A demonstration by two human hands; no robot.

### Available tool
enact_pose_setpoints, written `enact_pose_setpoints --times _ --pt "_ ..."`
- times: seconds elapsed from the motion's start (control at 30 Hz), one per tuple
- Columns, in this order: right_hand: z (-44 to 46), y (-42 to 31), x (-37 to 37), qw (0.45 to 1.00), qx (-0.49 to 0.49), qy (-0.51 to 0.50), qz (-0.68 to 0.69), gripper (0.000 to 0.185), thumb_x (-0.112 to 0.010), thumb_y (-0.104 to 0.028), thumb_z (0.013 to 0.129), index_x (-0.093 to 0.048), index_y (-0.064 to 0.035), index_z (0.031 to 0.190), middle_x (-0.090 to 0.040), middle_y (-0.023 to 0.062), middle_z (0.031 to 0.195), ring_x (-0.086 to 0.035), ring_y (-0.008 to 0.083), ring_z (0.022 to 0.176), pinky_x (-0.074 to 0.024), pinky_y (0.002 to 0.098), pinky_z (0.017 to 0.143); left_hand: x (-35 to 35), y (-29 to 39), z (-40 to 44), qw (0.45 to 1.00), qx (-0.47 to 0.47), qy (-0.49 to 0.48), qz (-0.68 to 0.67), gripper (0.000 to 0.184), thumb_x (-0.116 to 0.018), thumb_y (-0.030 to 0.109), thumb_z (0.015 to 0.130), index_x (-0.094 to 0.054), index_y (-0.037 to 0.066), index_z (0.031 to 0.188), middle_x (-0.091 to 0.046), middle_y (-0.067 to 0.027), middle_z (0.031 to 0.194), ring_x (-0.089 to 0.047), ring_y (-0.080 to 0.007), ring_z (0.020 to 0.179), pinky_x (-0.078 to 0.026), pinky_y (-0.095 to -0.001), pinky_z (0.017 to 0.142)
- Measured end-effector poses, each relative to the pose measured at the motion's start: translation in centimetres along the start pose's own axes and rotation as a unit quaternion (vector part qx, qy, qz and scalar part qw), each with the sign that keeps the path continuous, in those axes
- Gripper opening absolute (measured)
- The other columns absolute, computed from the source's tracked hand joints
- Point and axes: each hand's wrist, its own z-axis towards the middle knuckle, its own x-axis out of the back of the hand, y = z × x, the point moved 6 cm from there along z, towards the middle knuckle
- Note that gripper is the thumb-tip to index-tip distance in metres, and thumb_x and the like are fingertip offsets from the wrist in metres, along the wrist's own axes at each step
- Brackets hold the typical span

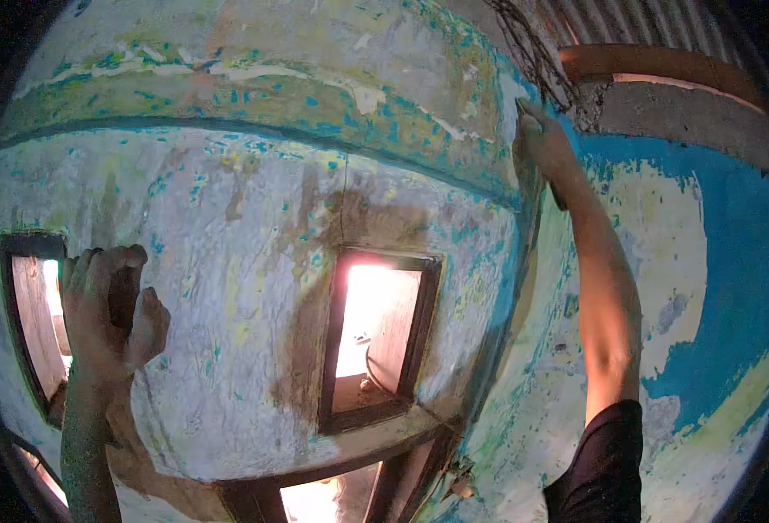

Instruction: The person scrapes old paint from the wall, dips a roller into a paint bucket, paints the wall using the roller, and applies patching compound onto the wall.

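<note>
My left hand (110,305) is raised in front of the pale, flaking wall (236,349), beside the left window opening (31,322). Its fingers are half curled with the thumb apart, and nothing shows between them. High up at the wall corner, my right hand (543,148) is closed against the edge of a peeling band of green and blue paint (437,113). Whatever its fingers grip, if anything, is too small and dark to make out. The right arm is stretched upward.
A middle window (380,340) with a dark frame lets in bright light, with another opening (332,492) below. The right wall carries a blue paint patch (737,288). Dark cables (532,44) hang at the upper corner, beside a corrugated roof sheet (654,22).
</note>
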Motion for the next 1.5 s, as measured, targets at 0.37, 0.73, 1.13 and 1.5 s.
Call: enact_pose_setpoints --times 0.37,0.73,1.13,1.5 --pt "-0.2 1.7 0.6 0.999 -0.021 0.023 0.005 0.048 -0.045 -0.038 0.102 -0.054 -0.0045 0.136 -0.063 0.0221 0.125 -0.058 0.0318 0.116 -0.0408 0.0408 0.102 -0.1 0.5 0.3 0.998 0.009 -0.014 0.058 0.032 -0.06 0.004 0.069 -0.056 0.001 0.101 -0.059 -0.0149 0.096 -0.052 -0.0331 0.088 -0.037 -0.0404 0.084" --pt "-4.2 4.1 -0.8 0.998 -0.057 0.012 0.021 0.046 -0.043 -0.033 0.101 -0.053 -0.0059 0.137 -0.059 0.0255 0.129 -0.056 0.0377 0.121 -0.0423 0.0431 0.102 -1.6 -1.5 -0.8 0.998 -0.002 -0.014 -0.057 0.028 -0.054 0.004 0.088 -0.052 -0.003 0.115 -0.055 -0.0137 0.112 -0.054 -0.0218 0.107 -0.041 -0.0344 0.095" --pt "-10.8 0.8 -1.1 0.997 0.015 -0.021 -0.079 0.045 -0.034 -0.036 0.103 -0.046 -0.02 0.144 -0.058 0.0246 0.128 -0.056 0.044 0.117 -0.0451 0.0509 0.1 -1.6 0.5 0.4 0.999 -0.035 0.009 -0.024 0.027 -0.058 0.014 0.089 -0.054 -0.007 0.107 -0.058 -0.0135 0.094 -0.055 -0.0198 0.084 -0.041 -0.0326 0.079" --pt "-10.9 -1.4 -1.1 0.983 -0.052 -0.124 -0.123 0.042 -0.038 -0.037 0.101 -0.061 -0.0057 0.116 -0.063 0.0262 0.115 -0.061 0.0415 0.108 -0.0482 0.0484 0.091 -2.3 -0.6 0.0 0.982 0.089 -0.017 -0.164 0.027 -0.058 0.019 0.096 -0.054 -0.002 0.112 -0.055 -0.0055 0.091 -0.051 -0.0117 0.078 -0.044 -0.0249 0.069"
